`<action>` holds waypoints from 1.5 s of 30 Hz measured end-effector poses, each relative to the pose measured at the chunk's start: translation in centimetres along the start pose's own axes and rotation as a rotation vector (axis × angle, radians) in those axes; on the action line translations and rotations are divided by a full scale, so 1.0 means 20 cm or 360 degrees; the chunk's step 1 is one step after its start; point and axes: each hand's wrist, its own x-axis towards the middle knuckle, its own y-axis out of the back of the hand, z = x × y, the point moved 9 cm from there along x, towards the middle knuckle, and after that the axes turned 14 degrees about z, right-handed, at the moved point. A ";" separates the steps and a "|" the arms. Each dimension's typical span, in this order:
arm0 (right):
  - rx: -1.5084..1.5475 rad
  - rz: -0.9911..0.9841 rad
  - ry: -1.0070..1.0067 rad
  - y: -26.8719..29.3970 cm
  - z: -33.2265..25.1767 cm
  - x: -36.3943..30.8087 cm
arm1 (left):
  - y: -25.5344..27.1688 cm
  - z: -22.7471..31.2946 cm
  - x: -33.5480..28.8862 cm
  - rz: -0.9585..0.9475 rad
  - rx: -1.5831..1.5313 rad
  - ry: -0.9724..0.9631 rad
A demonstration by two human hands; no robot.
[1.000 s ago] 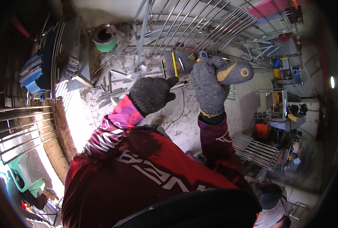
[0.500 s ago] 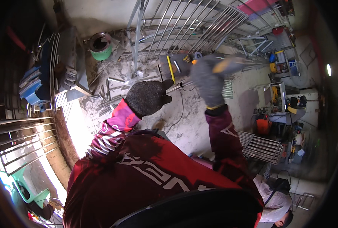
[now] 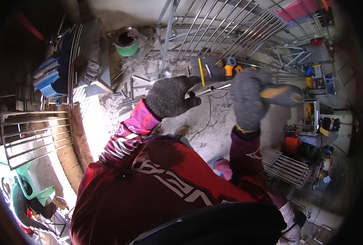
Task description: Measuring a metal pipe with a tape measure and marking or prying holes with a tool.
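My left hand [image 3: 168, 98], in a dark grey knit glove, has its thumb and fingers closed around the near end of a shiny metal tube [image 3: 211, 89]. The tube reaches away to the right, toward my other hand. Blurred by motion, my right hand [image 3: 249, 100] wears a grey glove and grips a tool with a grey and yellow handle [image 3: 281, 96] that sticks out to the right. Its working end cannot be made out. Beyond my left hand a yellow bar [image 3: 201, 72] lies across a dark plate [image 3: 214, 75], with an orange tool [image 3: 228, 70] near it.
Metal railings [image 3: 214, 28] lean at the far side. Cut tubes [image 3: 128, 92] lie on the floor at left, near a green-based round container [image 3: 127, 45]. A cable [image 3: 209, 116] runs over the floor. A barred frame [image 3: 285, 165] and orange bucket [image 3: 292, 145] are at right.
My right hand has swung right and a little nearer with the tool. My left hand keeps its grip on the tube. The whole view has shifted, moving the surroundings rightward.
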 end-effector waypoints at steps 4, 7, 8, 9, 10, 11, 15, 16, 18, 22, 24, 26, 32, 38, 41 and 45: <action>-0.1555 -0.0929 0.0811 -0.38 -0.01 -0.26 | 0.16 0.02 -0.10 0.0097 0.0006 -0.0042; -0.2219 -0.1174 0.0899 -0.43 0.20 -0.31 | 0.10 -0.06 -0.16 0.0188 -0.0236 0.0029; -0.2034 -0.1160 0.0734 -0.39 0.26 -0.29 | 0.09 -0.09 -0.18 0.0241 -0.0406 0.0170; -0.1986 -0.0975 0.0714 -0.33 0.27 -0.26 | 0.07 -0.11 -0.17 0.0236 -0.0410 0.0168; -0.1973 -0.0913 0.0705 -0.30 0.29 -0.25 | 0.04 -0.14 -0.17 0.0197 -0.0378 0.0211; -0.1985 -0.0900 0.0709 -0.29 0.31 -0.26 | 0.02 -0.16 -0.17 0.0160 -0.0345 0.0255; -0.2044 -0.0925 0.0731 -0.31 0.38 -0.29 | 0.03 -0.15 -0.18 0.0164 -0.0341 0.0247; -0.2058 -0.0962 0.0743 -0.33 0.39 -0.31 | 0.03 -0.16 -0.18 0.0170 -0.0341 0.0251; -0.2035 -0.1012 0.0750 -0.35 0.39 -0.34 | 0.04 -0.15 -0.18 0.0258 -0.0347 0.0183; -0.1556 -0.0578 0.0175 -0.17 0.31 -0.29 | 0.04 -0.10 -0.16 0.0239 -0.0244 0.0196; 0.0042 0.0142 -0.0254 -0.03 0.36 -0.14 | 0.06 -0.06 -0.15 0.0306 -0.0080 0.0073; 0.0845 0.0486 -0.0453 0.04 0.41 -0.12 | 0.04 -0.05 -0.14 0.0291 -0.0088 0.0093; 0.1010 0.0594 -0.0852 0.13 0.52 -0.11 | -0.02 -0.09 -0.16 0.0280 -0.0211 0.0216; 0.0057 0.0124 -0.0582 0.26 0.42 -0.05 | -0.02 -0.08 -0.16 0.0430 -0.0228 0.0179; 0.1046 0.0505 -0.0625 0.07 0.49 -0.18 | 0.00 -0.11 -0.18 0.0510 -0.0168 0.0190; -0.0588 -0.0136 -0.0137 -0.05 0.27 -0.12 | -0.01 -0.11 -0.16 0.0432 -0.0245 0.0207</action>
